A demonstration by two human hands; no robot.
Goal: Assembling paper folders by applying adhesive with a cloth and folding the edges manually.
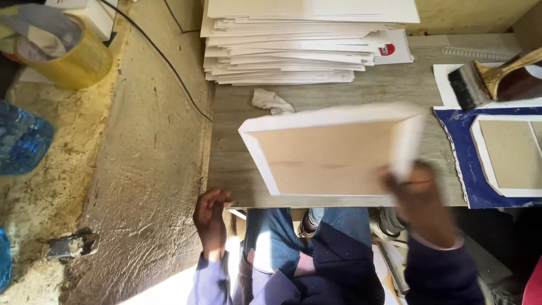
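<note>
Both hands sit low in the view, near the person's lap and well apart from each other. Nearest the camera, the left hand [212,221] hangs off the front edge of the work table [226,147] with its fingers curled loosely and nothing in them. The right hand [420,203], blurred, grips the lower right corner of a flat board panel [330,155], with the thumb over the white folded border. That panel is brown card in the middle, with white paper turned over its edges; it is held above the front part of the grey wood-grain table, tilted so that its left end sits lower. Blue jeans and a dark sleeve show beneath the table edge.

Just right of the panel lies a blue sheet [454,169] with a ragged edge, and on it another white-bordered card piece [511,155]. Behind that, a wide flat brush [488,82] with dark bristles and a wooden handle rests across white paper. A crumpled scrap of white tissue [271,101] lies behind the panel's far edge. Farther back rises a tall stack of white boards [293,45]. Off to the left, past a black cable [169,68] on the rough concrete ledge, sit a roll of yellowish tape [68,56] and a blue plastic bottle [22,141].
</note>
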